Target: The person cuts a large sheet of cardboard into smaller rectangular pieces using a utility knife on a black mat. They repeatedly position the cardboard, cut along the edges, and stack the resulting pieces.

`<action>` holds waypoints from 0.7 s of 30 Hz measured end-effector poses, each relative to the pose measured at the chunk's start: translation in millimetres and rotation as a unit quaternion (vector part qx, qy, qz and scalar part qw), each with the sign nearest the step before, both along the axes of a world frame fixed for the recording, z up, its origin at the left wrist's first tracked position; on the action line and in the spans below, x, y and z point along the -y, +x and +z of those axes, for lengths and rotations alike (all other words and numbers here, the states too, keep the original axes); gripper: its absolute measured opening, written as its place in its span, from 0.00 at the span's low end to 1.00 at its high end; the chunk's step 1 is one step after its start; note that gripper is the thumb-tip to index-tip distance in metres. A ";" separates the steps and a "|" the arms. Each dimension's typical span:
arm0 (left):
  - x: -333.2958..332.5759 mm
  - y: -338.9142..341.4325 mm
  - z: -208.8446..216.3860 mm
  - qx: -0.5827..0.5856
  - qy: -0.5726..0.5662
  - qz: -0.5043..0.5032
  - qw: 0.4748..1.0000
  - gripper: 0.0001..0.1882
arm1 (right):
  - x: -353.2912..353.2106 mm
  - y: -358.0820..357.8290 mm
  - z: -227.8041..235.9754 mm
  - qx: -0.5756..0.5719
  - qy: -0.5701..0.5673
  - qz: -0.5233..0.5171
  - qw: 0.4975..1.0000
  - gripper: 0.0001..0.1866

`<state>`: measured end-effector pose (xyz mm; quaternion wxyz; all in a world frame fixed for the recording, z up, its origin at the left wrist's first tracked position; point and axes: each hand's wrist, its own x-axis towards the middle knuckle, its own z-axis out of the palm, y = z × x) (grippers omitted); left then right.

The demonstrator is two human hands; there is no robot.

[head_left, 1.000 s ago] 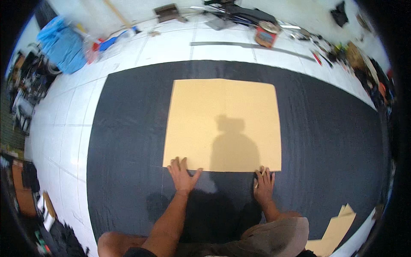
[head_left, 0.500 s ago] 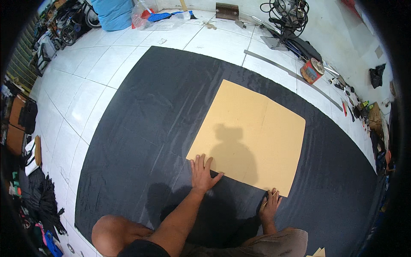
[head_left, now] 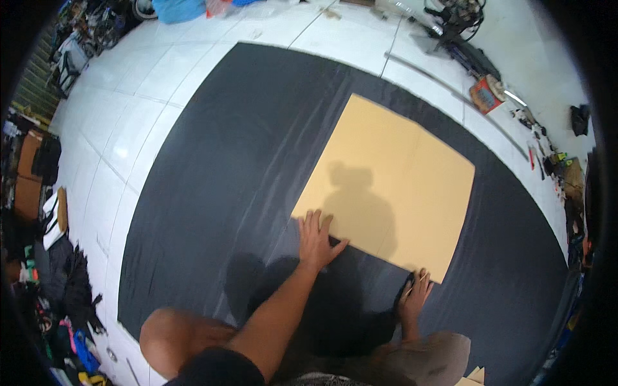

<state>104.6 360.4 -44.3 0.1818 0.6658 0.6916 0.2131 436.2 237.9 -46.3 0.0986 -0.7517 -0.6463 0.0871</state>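
Note:
A large tan sheet of card or stiff paper lies flat on black sheet material. My left hand rests open near the card's near left corner, fingertips on its edge and thumb spread right along it. My right hand is at the near right corner, fingertips on the edge. A thin pale stick, pencil-like, sits between the right hand's fingers; its exact kind is unclear. My shadow falls across the card.
White floor tiles surround the black material. A long metal straightedge lies beyond its far right edge, near a red can. Clothes and bags are piled at the left. Tan card pieces lie by my right knee.
The whole view has shifted, so the card, the black material and both hands appear higher and slightly further right. Both hands keep their places on the card's near edge.

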 end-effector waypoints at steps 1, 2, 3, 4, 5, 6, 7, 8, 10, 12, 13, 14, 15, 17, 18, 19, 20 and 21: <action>0.1 -0.3 -2.9 0.000 0.002 0.002 1.000 0.44 | -1.2 -0.6 0.0 -0.003 -0.007 0.002 1.000 0.23; 1.5 -0.9 -4.6 0.006 0.034 0.012 0.999 0.44 | -0.6 0.1 -3.0 -0.004 0.009 0.008 1.000 0.22; -2.0 0.7 -2.8 0.003 0.023 0.007 1.000 0.44 | -1.7 2.6 -5.7 0.001 0.012 0.007 1.000 0.22; 0.0 0.5 -0.1 0.000 0.011 0.002 1.000 0.44 | 1.5 3.5 -7.6 0.005 0.015 0.006 1.000 0.22; -1.0 0.4 -0.4 0.002 0.013 0.004 1.000 0.44 | 0.5 3.1 -7.1 0.003 0.011 0.005 1.000 0.21; -0.8 0.2 -0.4 0.005 0.015 0.007 1.000 0.44 | 0.6 2.5 -6.5 0.000 0.006 0.003 1.000 0.21; 1.0 0.2 0.0 0.007 0.017 0.009 1.000 0.44 | 1.6 2.0 -5.4 -0.002 0.002 0.002 1.000 0.21; 0.3 1.3 0.1 0.008 0.017 0.008 1.000 0.43 | 1.4 4.2 -5.7 0.001 0.000 0.003 1.000 0.21; -0.6 2.4 0.5 0.009 0.017 0.005 1.000 0.43 | 1.0 8.2 -6.8 0.007 -0.005 0.005 1.000 0.21; -0.1 3.1 0.5 0.008 0.017 0.006 1.000 0.43 | 0.5 7.3 -5.1 0.002 -0.008 0.003 1.000 0.21; 0.1 3.5 0.5 0.007 0.018 0.007 1.000 0.43 | -0.1 6.9 -4.4 -0.001 -0.010 0.003 1.000 0.21; 0.1 3.5 0.1 0.008 0.017 0.007 1.000 0.43 | -0.4 7.1 -4.6 0.000 -0.012 0.000 1.000 0.21; 0.2 3.4 -0.4 0.009 0.016 0.007 1.000 0.43 | -0.9 7.1 -5.0 0.002 -0.013 -0.003 1.000 0.21; -0.3 3.3 -0.6 0.008 0.012 0.006 1.000 0.43 | -0.5 7.9 -7.4 0.004 -0.012 -0.005 1.000 0.21; -0.4 3.2 -0.2 0.007 0.009 0.006 1.000 0.43 | 0.1 8.6 -9.4 0.005 -0.009 -0.004 1.000 0.21; -0.2 2.8 0.3 0.005 0.006 0.005 1.000 0.43 | 1.4 9.2 -11.0 0.006 -0.006 -0.004 1.000 0.21; -0.2 1.8 -0.7 0.008 0.012 0.006 1.000 0.43 | 1.4 8.6 -11.4 0.003 -0.004 -0.003 1.000 0.21; 0.2 0.2 -1.5 0.010 0.018 0.006 1.000 0.43 | 1.6 7.5 -11.7 0.000 -0.002 -0.002 1.000 0.21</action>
